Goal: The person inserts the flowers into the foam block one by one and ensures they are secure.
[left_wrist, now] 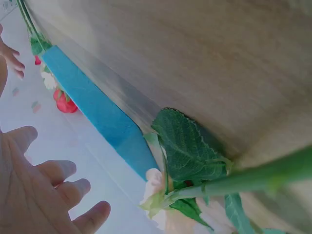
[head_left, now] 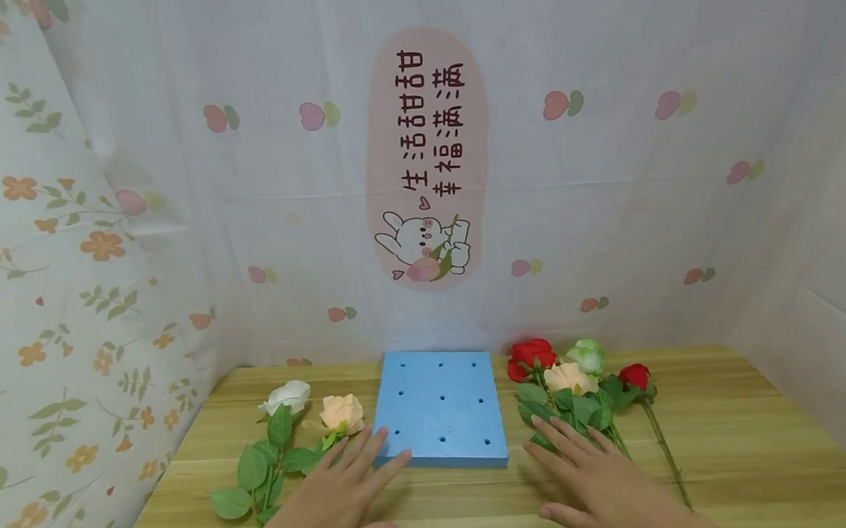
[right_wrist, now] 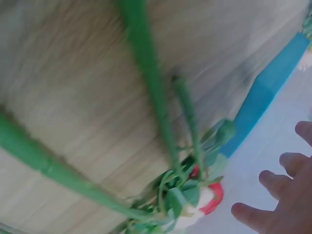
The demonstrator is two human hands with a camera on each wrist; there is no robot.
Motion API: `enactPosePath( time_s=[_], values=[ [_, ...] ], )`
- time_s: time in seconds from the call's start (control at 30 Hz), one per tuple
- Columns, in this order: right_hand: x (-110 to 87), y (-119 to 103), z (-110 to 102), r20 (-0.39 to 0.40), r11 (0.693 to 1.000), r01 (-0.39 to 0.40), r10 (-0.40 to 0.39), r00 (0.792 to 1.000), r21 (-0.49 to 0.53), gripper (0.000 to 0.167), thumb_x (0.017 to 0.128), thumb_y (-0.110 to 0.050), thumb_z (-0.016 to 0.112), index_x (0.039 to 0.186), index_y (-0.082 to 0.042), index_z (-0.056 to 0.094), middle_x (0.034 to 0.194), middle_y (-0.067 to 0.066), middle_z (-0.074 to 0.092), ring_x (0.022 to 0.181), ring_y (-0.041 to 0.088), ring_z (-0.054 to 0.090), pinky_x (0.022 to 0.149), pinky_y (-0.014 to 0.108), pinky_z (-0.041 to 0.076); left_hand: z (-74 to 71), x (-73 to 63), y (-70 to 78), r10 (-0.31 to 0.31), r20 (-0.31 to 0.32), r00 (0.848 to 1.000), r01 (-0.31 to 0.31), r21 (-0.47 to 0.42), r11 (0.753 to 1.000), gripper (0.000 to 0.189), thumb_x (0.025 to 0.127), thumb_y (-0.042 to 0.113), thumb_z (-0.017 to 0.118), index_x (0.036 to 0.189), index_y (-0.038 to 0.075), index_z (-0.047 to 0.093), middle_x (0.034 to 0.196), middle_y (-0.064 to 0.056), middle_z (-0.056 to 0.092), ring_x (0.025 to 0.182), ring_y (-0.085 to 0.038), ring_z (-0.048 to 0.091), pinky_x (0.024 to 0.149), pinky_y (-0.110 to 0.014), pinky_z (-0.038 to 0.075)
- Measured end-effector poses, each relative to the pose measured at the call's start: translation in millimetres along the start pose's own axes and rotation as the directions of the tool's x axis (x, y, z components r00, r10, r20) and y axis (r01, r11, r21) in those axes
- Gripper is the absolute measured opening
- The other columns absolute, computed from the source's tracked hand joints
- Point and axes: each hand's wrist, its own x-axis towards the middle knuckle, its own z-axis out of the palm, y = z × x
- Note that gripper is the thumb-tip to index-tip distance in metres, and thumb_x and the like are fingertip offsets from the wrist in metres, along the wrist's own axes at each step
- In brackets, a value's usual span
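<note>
A light blue square board (head_left: 421, 413) with rows of small holes lies flat between my hands in the head view. My left hand (head_left: 336, 499), fingers spread, is held over the table at the board's near left corner, beside a peach rose (head_left: 342, 413) and a white rose (head_left: 288, 396). My right hand (head_left: 602, 483) spreads its fingers near the leaves (head_left: 544, 408) of the right-hand flowers. Those are a large red rose (head_left: 531, 360), a peach rose (head_left: 570, 378), a pale green rose (head_left: 587, 356) and a smaller red rose (head_left: 633, 376). Neither hand holds anything.
The wooden table (head_left: 754, 437) ends at the back against a printed cloth (head_left: 607, 188). A floral cloth (head_left: 38, 279) hangs at the left. On the right, a long bare stem (head_left: 665, 443) runs toward the table's near side.
</note>
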Motion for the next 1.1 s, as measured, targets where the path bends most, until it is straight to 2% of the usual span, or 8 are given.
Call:
enactPosePath(
  time_s=[0.2,0.37,0.57,0.67,0.77,0.83,0.97,1.1],
  values=[
    [2.6,16,-1,0.036,0.994,-0.100,0.098,0.995,0.036,0.064,0.093,-0.056,0.055,0.148,-0.025,0.044,0.158,0.005,0.030,0.140,0.035,0.036,0.098,0.061,0.039,1.3,7.0,-6.3,-0.069,0.011,0.998,0.068,0.011,0.998,0.078,0.089,0.061,0.057,0.152,0.019,0.037,0.151,-0.019,0.039,0.136,-0.039,0.040,0.098,-0.050,0.045],
    [0.1,30,-6,0.011,0.985,-0.169,0.169,0.986,0.036,0.065,0.094,-0.051,0.058,0.148,-0.018,0.045,0.156,0.012,0.034,0.138,0.039,0.037,0.100,0.061,0.038,2.1,13.2,-12.5,-0.127,0.032,0.991,0.128,-0.019,0.992,0.077,0.091,0.057,0.058,0.152,0.017,0.036,0.153,-0.022,0.034,0.136,-0.041,0.038,0.098,-0.051,0.045],
    [-7.7,46,-15,-0.015,0.962,-0.271,0.271,0.962,0.034,0.065,0.095,-0.051,0.056,0.147,-0.013,0.046,0.154,0.018,0.035,0.134,0.044,0.039,0.096,0.065,0.038,2.2,19.8,-13.6,-0.188,0.075,0.979,0.193,-0.070,0.979,0.076,0.093,0.053,0.057,0.154,0.017,0.031,0.154,-0.025,0.030,0.135,-0.045,0.038,0.100,-0.052,0.044],
    [-10.3,54,-22,-0.015,0.942,-0.332,0.333,0.943,0.053,0.066,0.095,-0.049,0.057,0.147,-0.010,0.045,0.152,0.021,0.036,0.131,0.046,0.041,0.094,0.065,0.040,3.5,23.1,-13.6,-0.220,0.068,0.973,0.225,-0.075,0.972,0.078,0.093,0.053,0.058,0.155,0.016,0.029,0.150,-0.027,0.034,0.132,-0.048,0.041,0.100,-0.052,0.043],
    [-12.6,63,-26,0.009,0.900,-0.428,0.429,0.903,0.084,0.070,0.095,-0.050,0.055,0.146,-0.004,0.043,0.148,0.027,0.037,0.127,0.050,0.044,0.090,0.064,0.042,4.6,25.2,-14.0,-0.269,0.076,0.960,0.275,-0.075,0.959,0.080,0.092,0.054,0.058,0.155,0.017,0.027,0.147,-0.028,0.037,0.130,-0.047,0.043,0.098,-0.053,0.045],
    [-14.9,70,-27,0.024,0.864,-0.492,0.493,0.870,0.108,0.072,0.095,-0.050,0.056,0.144,0.001,0.043,0.144,0.031,0.040,0.121,0.053,0.048,0.086,0.064,0.044,4.8,26.1,-14.0,-0.313,0.100,0.945,0.322,-0.098,0.942,0.080,0.092,0.055,0.057,0.156,0.018,0.025,0.147,-0.029,0.038,0.131,-0.045,0.044,0.096,-0.054,0.046],
    [-21.6,86,-31,0.084,0.772,-0.613,0.609,0.789,0.166,0.075,0.095,-0.050,0.056,0.139,0.010,0.044,0.131,0.038,0.050,0.110,0.055,0.053,0.078,0.062,0.047,3.9,28.6,-14.1,-0.382,0.160,0.910,0.407,-0.175,0.896,0.081,0.092,0.055,0.057,0.157,0.021,0.022,0.147,-0.032,0.036,0.130,-0.046,0.045,0.094,-0.058,0.046],
    [-24.2,104,-34,0.228,0.669,-0.713,0.676,0.701,0.211,0.087,0.094,-0.058,0.051,0.138,0.016,0.040,0.123,0.040,0.054,0.104,0.054,0.057,0.073,0.057,0.049,4.1,29.3,-16.1,-0.422,0.191,0.886,0.459,-0.233,0.857,0.081,0.091,0.053,0.060,0.156,0.020,0.024,0.146,-0.034,0.036,0.126,-0.047,0.048,0.092,-0.060,0.046]
  ],
)
